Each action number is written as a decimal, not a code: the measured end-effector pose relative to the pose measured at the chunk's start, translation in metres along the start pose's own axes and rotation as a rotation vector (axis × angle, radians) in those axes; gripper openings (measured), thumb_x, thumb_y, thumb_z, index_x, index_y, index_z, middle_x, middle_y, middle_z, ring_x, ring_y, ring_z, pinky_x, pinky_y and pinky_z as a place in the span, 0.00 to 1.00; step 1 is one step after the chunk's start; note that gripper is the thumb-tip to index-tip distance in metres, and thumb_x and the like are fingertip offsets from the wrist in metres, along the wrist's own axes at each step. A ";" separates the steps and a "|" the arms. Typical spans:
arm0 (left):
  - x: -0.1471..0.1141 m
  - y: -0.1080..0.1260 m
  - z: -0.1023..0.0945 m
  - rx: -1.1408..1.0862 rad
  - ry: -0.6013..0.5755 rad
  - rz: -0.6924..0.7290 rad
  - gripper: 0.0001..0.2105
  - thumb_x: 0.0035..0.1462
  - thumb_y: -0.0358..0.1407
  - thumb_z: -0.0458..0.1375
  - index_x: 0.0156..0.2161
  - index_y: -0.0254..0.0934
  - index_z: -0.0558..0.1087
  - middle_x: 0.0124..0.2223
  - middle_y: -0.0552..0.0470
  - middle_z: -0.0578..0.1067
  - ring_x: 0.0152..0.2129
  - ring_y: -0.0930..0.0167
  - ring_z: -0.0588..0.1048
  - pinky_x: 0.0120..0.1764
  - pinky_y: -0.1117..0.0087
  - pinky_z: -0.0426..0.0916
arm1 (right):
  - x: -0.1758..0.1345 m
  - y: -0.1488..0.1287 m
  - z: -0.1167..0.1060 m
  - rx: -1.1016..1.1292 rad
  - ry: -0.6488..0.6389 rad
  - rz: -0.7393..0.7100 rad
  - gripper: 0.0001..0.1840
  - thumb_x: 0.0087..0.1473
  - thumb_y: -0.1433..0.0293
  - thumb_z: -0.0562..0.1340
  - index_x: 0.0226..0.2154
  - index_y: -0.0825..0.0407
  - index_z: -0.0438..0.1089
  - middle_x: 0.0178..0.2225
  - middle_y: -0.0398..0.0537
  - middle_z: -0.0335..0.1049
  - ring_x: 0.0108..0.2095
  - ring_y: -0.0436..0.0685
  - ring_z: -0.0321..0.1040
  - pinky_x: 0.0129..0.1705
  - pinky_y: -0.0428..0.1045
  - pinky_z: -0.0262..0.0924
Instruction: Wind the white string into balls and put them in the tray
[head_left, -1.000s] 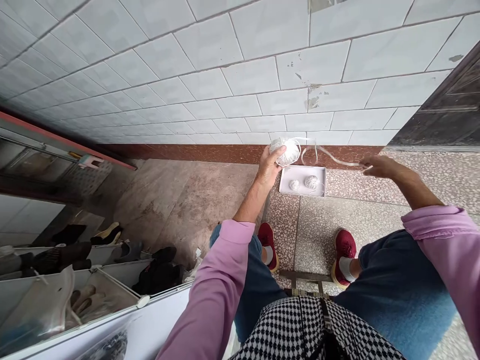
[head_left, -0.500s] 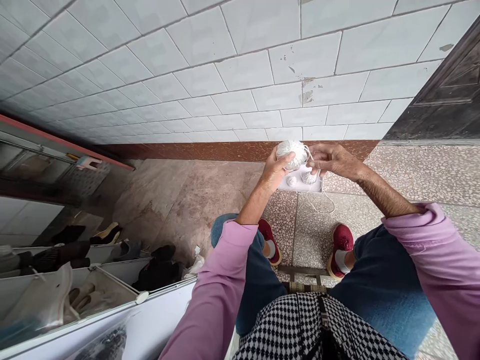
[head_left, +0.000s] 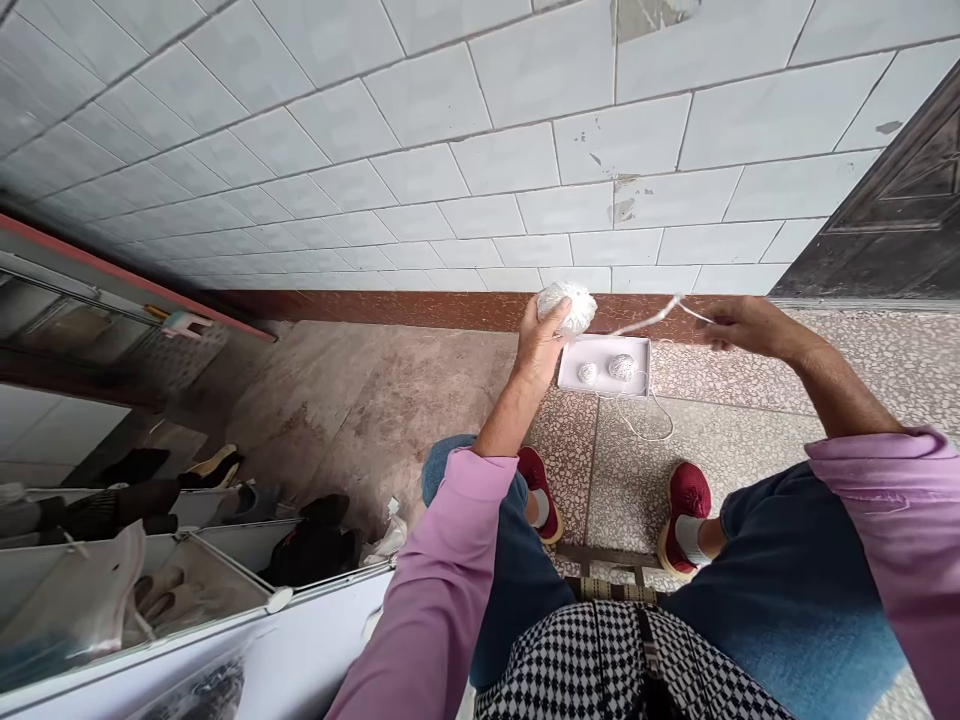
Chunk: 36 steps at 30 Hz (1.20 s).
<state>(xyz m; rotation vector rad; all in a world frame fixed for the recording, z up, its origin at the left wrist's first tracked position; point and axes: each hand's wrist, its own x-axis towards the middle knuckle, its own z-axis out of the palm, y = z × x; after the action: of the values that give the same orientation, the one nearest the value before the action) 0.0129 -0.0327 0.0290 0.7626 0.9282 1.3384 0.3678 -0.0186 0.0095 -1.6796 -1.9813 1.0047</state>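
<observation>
In my left hand (head_left: 538, 338) is a large ball of white yarn (head_left: 568, 308), with my thumb across its front. Off to the right, the fingers of my right hand (head_left: 746, 325) are closed on a white strand of yarn (head_left: 651, 318), which stretches slackly between the hands. Below them on the floor lies a shallow white tray (head_left: 571, 350). Two smaller yarn balls sit in it: a tiny white ball (head_left: 587, 373) and a somewhat bigger greyish-white ball (head_left: 622, 368). A loose loop of yarn (head_left: 660, 437) trails over the tray's front edge onto the floor.
A tiled wall (head_left: 510, 220) rises just beyond the tray, and a dark wooden door (head_left: 892, 220) stands at the right. At the left, a white shelf unit (head_left: 330, 600) holds shoes and bags. My red shoes (head_left: 686, 510) rest on the speckled floor.
My right hand has moved away to the right, drawing the yarn out from the ball. My left hand has shifted slightly left with the ball, and the tray shows more fully.
</observation>
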 end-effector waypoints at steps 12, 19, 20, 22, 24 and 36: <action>0.002 -0.012 0.020 -0.048 -0.012 0.074 0.30 0.48 0.45 0.81 0.54 0.44 0.76 0.62 0.45 0.80 0.65 0.54 0.77 0.60 0.55 0.77 | -0.017 -0.037 0.023 0.355 0.159 -0.111 0.15 0.70 0.66 0.67 0.55 0.49 0.84 0.65 0.60 0.80 0.58 0.69 0.81 0.62 0.69 0.78; 0.000 -0.024 0.039 0.005 -0.007 0.066 0.32 0.50 0.45 0.82 0.57 0.46 0.76 0.64 0.45 0.79 0.66 0.53 0.76 0.61 0.54 0.79 | -0.012 -0.109 0.129 0.812 -0.337 -0.172 0.18 0.66 0.61 0.72 0.55 0.52 0.78 0.36 0.50 0.83 0.35 0.57 0.82 0.41 0.54 0.80; 0.001 -0.025 0.037 0.035 0.009 0.065 0.33 0.49 0.44 0.82 0.58 0.47 0.76 0.64 0.46 0.79 0.66 0.53 0.76 0.60 0.55 0.79 | -0.016 -0.109 0.134 0.837 -0.366 -0.168 0.20 0.68 0.59 0.71 0.55 0.52 0.77 0.31 0.45 0.78 0.27 0.54 0.76 0.32 0.50 0.75; 0.002 -0.027 0.033 0.099 0.044 0.068 0.34 0.48 0.43 0.83 0.59 0.49 0.76 0.65 0.47 0.79 0.66 0.54 0.76 0.59 0.56 0.80 | -0.022 -0.107 0.136 0.868 -0.363 -0.179 0.21 0.70 0.54 0.69 0.54 0.51 0.78 0.25 0.38 0.69 0.18 0.48 0.61 0.20 0.45 0.60; 0.003 -0.030 0.029 0.131 0.066 0.072 0.34 0.47 0.43 0.83 0.58 0.48 0.77 0.64 0.47 0.79 0.65 0.54 0.77 0.59 0.57 0.80 | -0.024 -0.102 0.133 0.864 -0.311 -0.198 0.20 0.71 0.51 0.68 0.50 0.51 0.80 0.25 0.38 0.66 0.18 0.47 0.55 0.18 0.44 0.54; -0.002 -0.034 0.042 0.010 0.003 0.062 0.30 0.54 0.41 0.79 0.60 0.48 0.75 0.64 0.47 0.78 0.66 0.56 0.76 0.63 0.56 0.77 | -0.019 -0.108 0.143 0.861 -0.342 -0.154 0.21 0.65 0.52 0.73 0.48 0.51 0.77 0.35 0.49 0.83 0.34 0.55 0.80 0.39 0.50 0.76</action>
<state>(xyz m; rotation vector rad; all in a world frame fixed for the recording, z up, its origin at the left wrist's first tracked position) 0.0660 -0.0351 0.0187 0.8028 0.9209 1.3907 0.2004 -0.0824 -0.0087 -0.9097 -1.4491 1.8224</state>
